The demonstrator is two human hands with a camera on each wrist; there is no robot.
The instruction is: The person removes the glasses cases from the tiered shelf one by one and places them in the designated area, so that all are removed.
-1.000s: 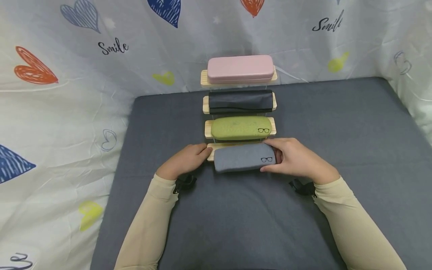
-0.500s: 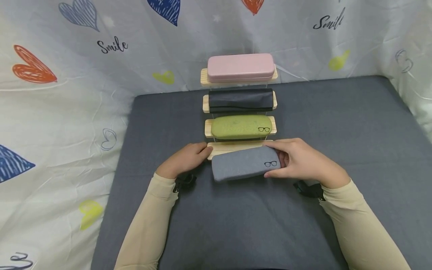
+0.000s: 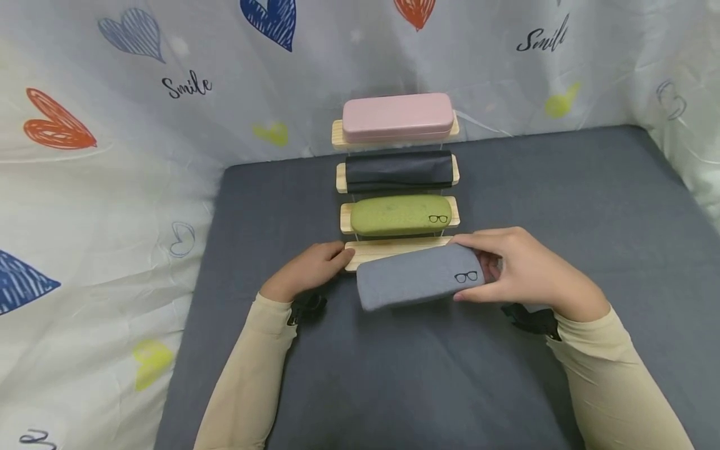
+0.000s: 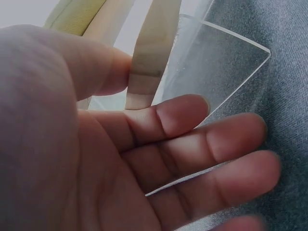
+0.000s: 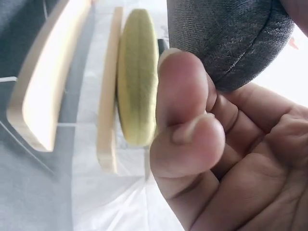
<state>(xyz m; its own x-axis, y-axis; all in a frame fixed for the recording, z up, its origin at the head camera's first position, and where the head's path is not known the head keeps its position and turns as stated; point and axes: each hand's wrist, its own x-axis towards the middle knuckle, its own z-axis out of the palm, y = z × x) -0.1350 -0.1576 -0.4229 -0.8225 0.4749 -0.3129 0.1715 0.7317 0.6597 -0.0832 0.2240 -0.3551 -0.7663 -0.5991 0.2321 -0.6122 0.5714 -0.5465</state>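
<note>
A grey-blue glasses case (image 3: 413, 278) with a small glasses print is gripped at its right end by my right hand (image 3: 523, 269), thumb on the near side and fingers on the far side. It slants in front of the lowest wooden shelf (image 3: 374, 251) and overlaps its near edge. My left hand (image 3: 306, 270) pinches that shelf's left end; in the left wrist view the thumb presses on the wooden slat (image 4: 153, 53) with the index finger beneath. Beside it shows a clear plastic panel (image 4: 221, 62). In the right wrist view, the case's dark end (image 5: 221, 38) sits above the curled fingertips.
Higher shelves of the stepped rack bear a green glasses case (image 3: 399, 215), a black case (image 3: 399, 172) and a pink case (image 3: 398, 117). The rack stands on a dark grey cloth-covered table (image 3: 270, 212), against a printed curtain (image 3: 315, 75) at the back.
My right hand has drawn the grey-blue case off the lowest shelf, toward me and to the right, and the case has tilted. The shelf's top now shows. My left hand has stayed in place.
</note>
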